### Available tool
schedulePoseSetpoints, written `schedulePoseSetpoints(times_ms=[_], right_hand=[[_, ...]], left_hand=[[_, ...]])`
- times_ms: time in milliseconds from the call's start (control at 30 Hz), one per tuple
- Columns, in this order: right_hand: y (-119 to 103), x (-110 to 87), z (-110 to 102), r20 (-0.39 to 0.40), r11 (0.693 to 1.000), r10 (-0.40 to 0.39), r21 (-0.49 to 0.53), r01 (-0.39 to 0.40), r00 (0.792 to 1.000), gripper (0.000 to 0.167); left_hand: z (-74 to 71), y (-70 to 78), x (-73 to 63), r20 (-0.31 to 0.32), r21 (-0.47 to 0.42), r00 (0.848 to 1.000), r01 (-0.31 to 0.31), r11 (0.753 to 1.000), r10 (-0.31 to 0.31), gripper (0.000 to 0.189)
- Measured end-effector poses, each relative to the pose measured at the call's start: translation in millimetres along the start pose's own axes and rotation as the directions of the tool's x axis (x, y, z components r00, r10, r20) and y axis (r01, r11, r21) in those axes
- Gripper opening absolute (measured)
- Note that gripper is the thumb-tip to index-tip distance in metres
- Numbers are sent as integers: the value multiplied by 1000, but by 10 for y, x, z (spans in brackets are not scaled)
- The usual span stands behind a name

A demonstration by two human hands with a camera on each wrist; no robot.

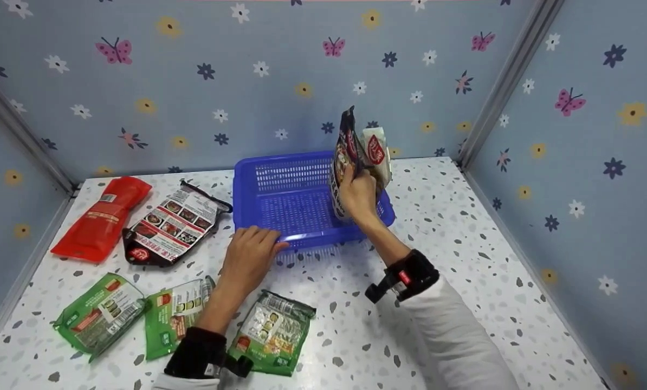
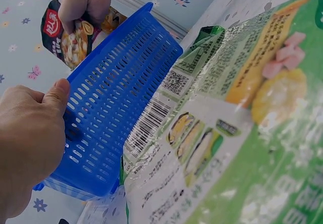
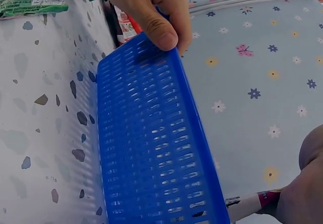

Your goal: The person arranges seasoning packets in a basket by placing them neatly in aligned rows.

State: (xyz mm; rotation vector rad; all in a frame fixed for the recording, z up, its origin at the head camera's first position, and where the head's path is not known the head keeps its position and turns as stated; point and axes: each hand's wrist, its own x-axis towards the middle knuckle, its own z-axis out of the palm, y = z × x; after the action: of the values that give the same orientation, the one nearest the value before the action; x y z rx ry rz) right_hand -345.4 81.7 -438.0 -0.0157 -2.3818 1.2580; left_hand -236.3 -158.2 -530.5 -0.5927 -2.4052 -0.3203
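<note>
A blue plastic basket with slotted walls stands against the back wall. My left hand grips its front rim near the left corner; in the left wrist view the thumb lies outside the rim. At the basket's right end, my right hand holds a black food pouch upright, partly inside the basket. Just right of that hand stands a pale pouch with a red logo; whether the hand touches it is hidden. The right wrist view shows the left thumb on the rim.
Left of the basket lie a red pouch and a black-and-white pouch. Nearer are three green packets, at far left, beside the left forearm and in front of the basket. Patterned walls bound the speckled tabletop.
</note>
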Motion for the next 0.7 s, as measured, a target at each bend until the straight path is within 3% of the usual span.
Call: schedulePoseSetpoints(times_ms=[133,333,567,700], right_hand=[[86,46,100,-7,999,-32,-4,32,999,43],[184,126,184,34,999,-1,33,0,999,38],[173,149,189,57,1000,-1,-23,3,998,41],[158,148,192,70,999,21,-33,-19,997,42]], left_hand=[[-7,5,-1,11,-2,1000,9,1000,-9,28],[-8,8,1,14,-5,1000,10,1000,-10,29],[3,-6,8,-43,26,999,-20,999,21,28],[7,-2,-1,-22,16,1000,-8,1000,8,28]])
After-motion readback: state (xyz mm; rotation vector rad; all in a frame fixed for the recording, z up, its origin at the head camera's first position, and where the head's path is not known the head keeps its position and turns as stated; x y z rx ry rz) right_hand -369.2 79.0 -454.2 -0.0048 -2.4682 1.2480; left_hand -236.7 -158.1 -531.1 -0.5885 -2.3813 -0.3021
